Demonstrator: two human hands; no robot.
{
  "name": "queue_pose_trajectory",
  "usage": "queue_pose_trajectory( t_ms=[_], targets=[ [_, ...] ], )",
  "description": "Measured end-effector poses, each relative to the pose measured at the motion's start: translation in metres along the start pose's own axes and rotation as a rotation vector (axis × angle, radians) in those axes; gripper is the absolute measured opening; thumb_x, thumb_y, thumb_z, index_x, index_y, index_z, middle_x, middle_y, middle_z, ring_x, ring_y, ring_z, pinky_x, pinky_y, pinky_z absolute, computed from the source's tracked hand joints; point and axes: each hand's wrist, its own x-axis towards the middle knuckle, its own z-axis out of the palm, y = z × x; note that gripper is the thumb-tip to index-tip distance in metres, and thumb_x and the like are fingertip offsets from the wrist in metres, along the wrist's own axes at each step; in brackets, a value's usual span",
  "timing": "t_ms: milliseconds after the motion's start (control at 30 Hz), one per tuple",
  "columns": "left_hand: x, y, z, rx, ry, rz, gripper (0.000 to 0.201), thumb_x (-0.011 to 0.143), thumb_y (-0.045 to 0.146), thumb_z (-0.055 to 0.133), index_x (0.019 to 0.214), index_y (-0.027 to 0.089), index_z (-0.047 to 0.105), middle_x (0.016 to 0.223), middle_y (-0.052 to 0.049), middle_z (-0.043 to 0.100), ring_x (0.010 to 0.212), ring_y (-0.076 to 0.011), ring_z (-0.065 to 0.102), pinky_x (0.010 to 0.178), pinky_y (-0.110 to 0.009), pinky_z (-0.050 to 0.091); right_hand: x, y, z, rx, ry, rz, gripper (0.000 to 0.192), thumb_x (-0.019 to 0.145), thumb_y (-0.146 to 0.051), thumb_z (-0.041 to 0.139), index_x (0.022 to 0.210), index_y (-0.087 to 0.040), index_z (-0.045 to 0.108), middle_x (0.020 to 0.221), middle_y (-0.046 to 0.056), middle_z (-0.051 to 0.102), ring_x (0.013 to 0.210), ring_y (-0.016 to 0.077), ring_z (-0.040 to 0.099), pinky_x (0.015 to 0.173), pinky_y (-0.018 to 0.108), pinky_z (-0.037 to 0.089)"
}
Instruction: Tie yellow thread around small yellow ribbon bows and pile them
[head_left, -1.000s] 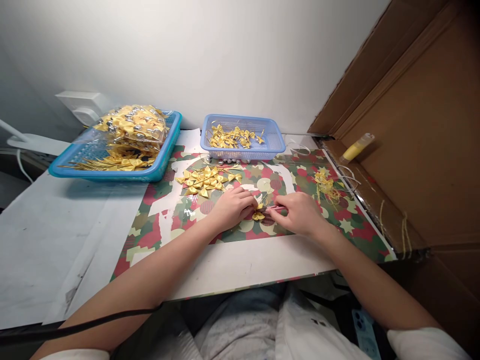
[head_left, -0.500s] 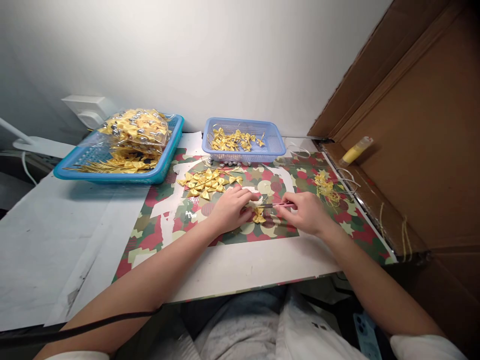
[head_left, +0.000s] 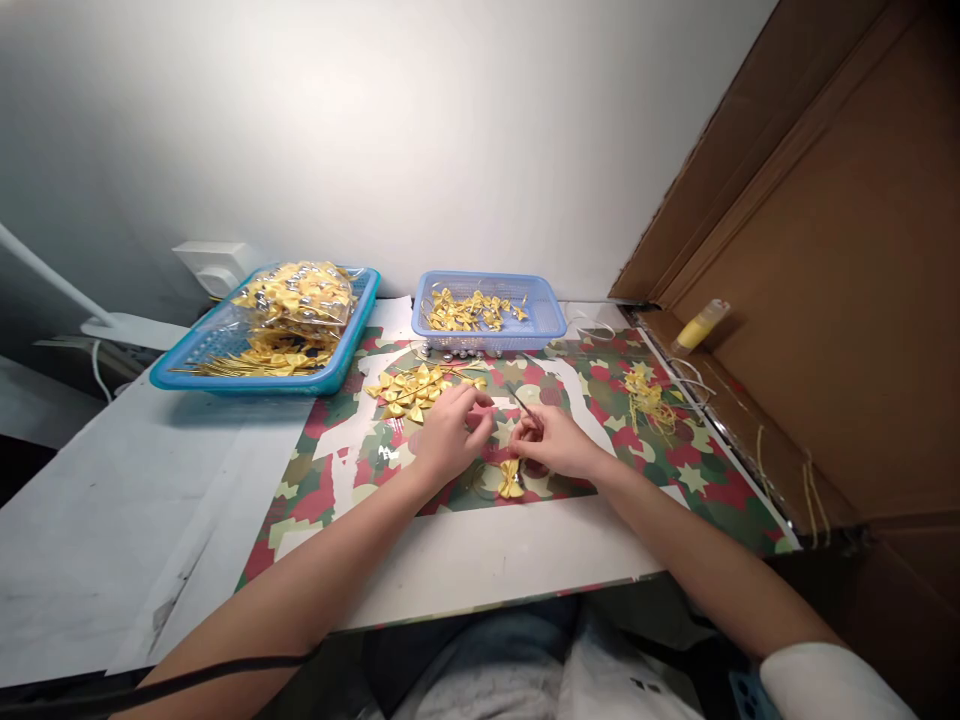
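In the head view a yellow ribbon bow [head_left: 511, 480] with a small silvery bead lies on the patterned mat, a thin cord looping out to its left. My right hand [head_left: 555, 440] is just above this bow, its fingers closed round a thin, dark, pointed tool [head_left: 523, 404] that points up and left. Whether its fingertips also pinch the bow's cord is hard to see. My left hand [head_left: 452, 438] rests to the left, fingers bent and thumb apart, with nothing visible in it. Behind it spreads a pile of yellow bows [head_left: 409, 390].
A blue basket [head_left: 161, 378] at left holds bagged bows and gold stems. A smaller lilac-blue basket [head_left: 559, 325] with bows stands at the back, silvery beads [head_left: 450, 354] before it. Yellow thread scraps [head_left: 649, 397] lie right, near a yellow tube [head_left: 701, 325] and cardboard wall [head_left: 825, 300].
My right hand has moved left and toward me, and its tool now points up instead of sideways. My left hand has drawn back from the bow, which lies nearer the mat's front edge.
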Motion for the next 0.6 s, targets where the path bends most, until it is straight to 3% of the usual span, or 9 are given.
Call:
queue_pose_trajectory(
  t_ms=[100, 167, 300, 400, 600],
  targets=[
    [0.002, 0.000, -0.002, -0.221, 0.046, -0.180, 0.013, 0.088, 0.027, 0.045, 0.083, 0.020, 0.055, 0.078, -0.002, 0.063, 0.067, -0.0150, 0.058, 0.061, -0.028, 0.047, 0.004, -0.004, -0.001, 0.097, 0.125, -0.068, 0.033, 0.072, -0.028, 0.062, 0.065, -0.022, 0.031, 0.072, -0.001, 0.062, 0.065, 0.0132, 0.061, 0.064, 0.028, 0.049],
    [0.003, -0.001, -0.004, -0.314, 0.082, -0.250, 0.014, 0.088, 0.027, 0.044, 0.082, 0.020, 0.054, 0.077, -0.001, 0.062, 0.063, -0.0137, 0.057, 0.057, -0.027, 0.046, 0.002, -0.006, 0.000, 0.064, 0.144, -0.046, 0.036, 0.071, -0.031, 0.064, 0.065, -0.022, 0.030, 0.071, -0.002, 0.062, 0.064, 0.0131, 0.060, 0.061, 0.027, 0.048],
    [0.003, -0.002, -0.004, -0.309, 0.111, -0.241, 0.012, 0.086, 0.028, 0.046, 0.080, 0.020, 0.054, 0.075, 0.000, 0.061, 0.065, -0.0137, 0.056, 0.058, -0.026, 0.046, -0.008, -0.010, 0.006, -0.125, -0.121, 0.034, 0.032, 0.064, -0.028, 0.070, 0.062, -0.021, 0.038, 0.059, -0.005, 0.059, 0.054, 0.0122, 0.056, 0.049, 0.024, 0.039],
    [0.002, -0.001, -0.003, -0.273, 0.095, -0.201, 0.011, 0.086, 0.026, 0.047, 0.081, 0.020, 0.055, 0.075, 0.000, 0.061, 0.065, -0.0134, 0.056, 0.058, -0.026, 0.046, -0.014, -0.009, 0.009, -0.078, -0.289, 0.087, 0.031, 0.063, -0.025, 0.070, 0.064, -0.021, 0.040, 0.063, -0.005, 0.063, 0.053, 0.0114, 0.056, 0.047, 0.023, 0.038],
    [0.001, 0.000, -0.001, -0.234, 0.061, -0.187, 0.008, 0.083, 0.024, 0.050, 0.079, 0.019, 0.056, 0.073, 0.001, 0.061, 0.059, -0.0118, 0.051, 0.056, -0.026, 0.043, -0.021, -0.008, 0.011, -0.027, -0.314, 0.108, 0.030, 0.066, -0.025, 0.070, 0.066, -0.021, 0.040, 0.065, -0.003, 0.064, 0.056, 0.0121, 0.058, 0.048, 0.023, 0.038]
  ],
)
